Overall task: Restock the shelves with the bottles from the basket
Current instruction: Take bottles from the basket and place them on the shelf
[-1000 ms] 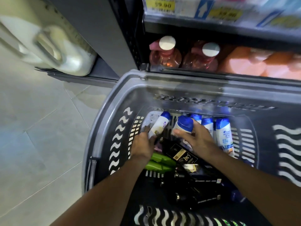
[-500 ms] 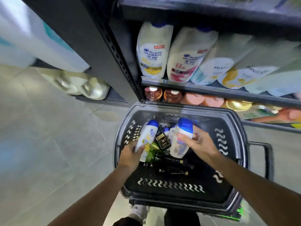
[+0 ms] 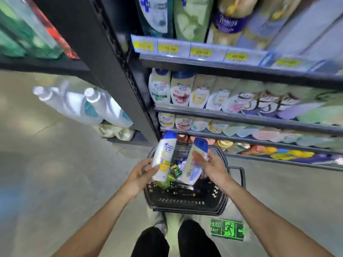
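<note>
Left bottle (image 3: 164, 156): white, blue cap, yellow label, upright above the basket's left rim.
Right bottle (image 3: 194, 162): white, blue cap, tilted right, above the basket's middle.
Basket (image 3: 185, 205): dark plastic, on the floor, more bottles inside.
Shelves (image 3: 241, 115): stocked rows of bottles.

Basket (image 3: 187, 205) on floor (image 3: 61, 182), right in front of person's feet, up against shelf unit (image 3: 241, 115). L hand (image 3: 140, 175) holds bottle A (image 3: 164, 158) above basket's left side; R hand (image 3: 213, 166) holds bottle B (image 3: 194, 161) just right of A, not touching. More bottles in basket below both. Jugs (image 3: 83, 104) on low shelf to left. Exit sign (image 3: 227, 229) on floor, near-right of basket.
</note>
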